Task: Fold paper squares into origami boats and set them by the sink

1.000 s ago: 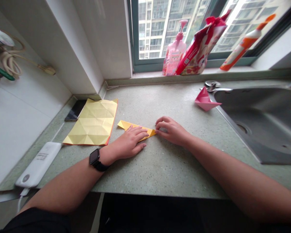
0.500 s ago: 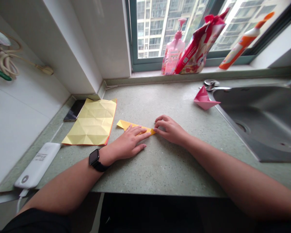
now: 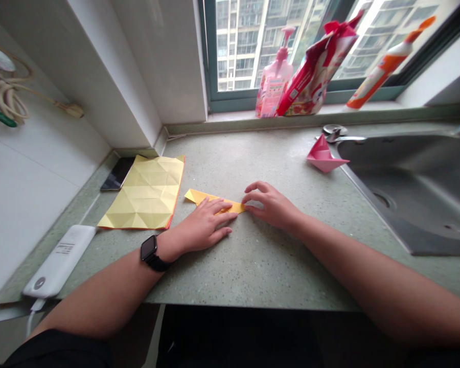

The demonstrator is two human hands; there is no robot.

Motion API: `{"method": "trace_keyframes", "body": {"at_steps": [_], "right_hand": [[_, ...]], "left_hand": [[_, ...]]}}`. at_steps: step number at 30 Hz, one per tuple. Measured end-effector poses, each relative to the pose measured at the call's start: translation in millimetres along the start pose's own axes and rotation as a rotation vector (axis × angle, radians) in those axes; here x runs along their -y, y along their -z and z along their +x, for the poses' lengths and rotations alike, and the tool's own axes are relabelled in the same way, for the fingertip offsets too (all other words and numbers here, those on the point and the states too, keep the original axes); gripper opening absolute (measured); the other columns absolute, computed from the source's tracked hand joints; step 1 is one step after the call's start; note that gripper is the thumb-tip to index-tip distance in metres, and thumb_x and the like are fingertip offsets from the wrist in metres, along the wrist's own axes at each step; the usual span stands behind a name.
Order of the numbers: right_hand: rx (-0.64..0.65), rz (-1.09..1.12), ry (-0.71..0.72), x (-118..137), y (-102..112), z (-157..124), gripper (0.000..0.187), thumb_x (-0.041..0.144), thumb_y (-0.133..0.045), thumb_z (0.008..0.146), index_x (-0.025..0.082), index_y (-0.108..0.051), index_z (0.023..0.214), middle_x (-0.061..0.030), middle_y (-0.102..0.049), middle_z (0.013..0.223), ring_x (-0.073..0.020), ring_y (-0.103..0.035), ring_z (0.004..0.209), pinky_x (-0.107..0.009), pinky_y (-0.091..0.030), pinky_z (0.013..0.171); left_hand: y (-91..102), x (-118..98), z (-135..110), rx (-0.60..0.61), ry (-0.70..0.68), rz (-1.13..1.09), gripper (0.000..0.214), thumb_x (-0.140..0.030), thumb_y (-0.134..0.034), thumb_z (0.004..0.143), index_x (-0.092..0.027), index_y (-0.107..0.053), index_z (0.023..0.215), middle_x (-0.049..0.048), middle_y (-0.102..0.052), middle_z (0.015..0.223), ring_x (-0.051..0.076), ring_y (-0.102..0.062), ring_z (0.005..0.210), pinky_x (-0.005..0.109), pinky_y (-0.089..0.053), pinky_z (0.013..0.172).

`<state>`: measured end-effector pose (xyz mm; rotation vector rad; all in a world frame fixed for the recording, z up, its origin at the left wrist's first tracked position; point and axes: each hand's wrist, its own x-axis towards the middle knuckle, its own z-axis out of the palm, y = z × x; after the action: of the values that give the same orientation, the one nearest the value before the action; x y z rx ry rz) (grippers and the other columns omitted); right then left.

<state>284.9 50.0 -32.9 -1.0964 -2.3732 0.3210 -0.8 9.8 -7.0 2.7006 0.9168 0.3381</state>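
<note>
On the speckled green stone bench [image 3: 253, 271], the left hand [image 3: 203, 226] lies flat, its fingers [image 3: 220, 217] pressing a folded yellow paper strip [image 3: 203, 197], while the right hand [image 3: 272, 207] has curled fingertips [image 3: 246, 207] just touching the strip's far tip, pinching nothing (a creased yellow paper sheet [image 3: 145, 194] lies just beside)

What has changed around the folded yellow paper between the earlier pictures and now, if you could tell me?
The right hand has edged left, bringing its fingers up to the tip of the folded yellow paper. The left hand still rests on that paper, whose exposed part now looks slimmer. Nothing was visibly picked up or let go. The creased yellow sheet and pink paper boat stayed put.
</note>
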Motion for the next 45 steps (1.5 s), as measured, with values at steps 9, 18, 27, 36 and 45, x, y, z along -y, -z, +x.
{"method": "trace_keyframes", "body": {"at_steps": [9, 18, 27, 36, 45], "right_hand": [[0.134, -0.127, 0.172, 22.6, 14.5, -7.8, 0.019, 0.029, -0.075, 0.101, 0.036, -0.089, 0.112, -0.0086, -0.076, 0.121, -0.0299, -0.069, 0.111, -0.051, -0.058, 0.099], [0.174, -0.102, 0.153, 25.7, 16.9, -7.6, 0.022, 0.03, -0.075, 0.102, 0.039, -0.088, 0.118, -0.0084, -0.074, 0.13, -0.0304, -0.067, 0.118, -0.052, -0.058, 0.104], [0.157, -0.172, 0.035, 36.8, 17.3, -7.9, 0.019, 0.036, -0.071, 0.105, 0.037, -0.09, 0.106, -0.0083, -0.076, 0.127, -0.0307, -0.067, 0.117, -0.051, -0.059, 0.103], [0.166, -0.248, -0.054, 30.8, 25.2, -9.4, 0.022, 0.039, -0.07, 0.105, 0.036, -0.091, 0.101, -0.0093, -0.078, 0.123, -0.0313, -0.068, 0.111, -0.051, -0.058, 0.099], [0.154, -0.298, -0.107, 24.2, 32.4, -9.5, 0.024, 0.035, -0.069, 0.102, 0.031, -0.09, 0.09, -0.0111, -0.078, 0.117, -0.0315, -0.069, 0.104, -0.051, -0.057, 0.095]], "left_hand": [[2.4, -1.4, 0.4, -0.008, -0.001, -0.027, 0.037, -0.037, -0.061, 0.111, -0.026, -0.072, 0.145, 0.0138, -0.063, 0.157, 0.036, -0.052, 0.15, 0.062, -0.04, 0.129], [3.2, -1.2, 0.0, 0.018, 0.021, -0.041, 0.034, -0.035, -0.064, 0.11, -0.027, -0.071, 0.143, 0.0116, -0.061, 0.16, 0.034, -0.051, 0.152, 0.063, -0.037, 0.131], [2.9, -1.4, -0.2, 0.02, 0.029, -0.029, 0.033, -0.036, -0.064, 0.11, -0.026, -0.071, 0.141, 0.0119, -0.062, 0.158, 0.035, -0.052, 0.151, 0.064, -0.038, 0.131], [4.0, -2.6, 0.1, -0.016, 0.018, -0.055, 0.031, -0.036, -0.062, 0.111, -0.026, -0.075, 0.137, 0.0135, -0.064, 0.155, 0.035, -0.053, 0.15, 0.062, -0.041, 0.129], [4.5, -2.1, 0.1, -0.009, 0.018, -0.051, 0.031, -0.035, -0.064, 0.11, -0.025, -0.075, 0.136, 0.0135, -0.064, 0.156, 0.035, -0.053, 0.151, 0.06, -0.04, 0.13]]}}
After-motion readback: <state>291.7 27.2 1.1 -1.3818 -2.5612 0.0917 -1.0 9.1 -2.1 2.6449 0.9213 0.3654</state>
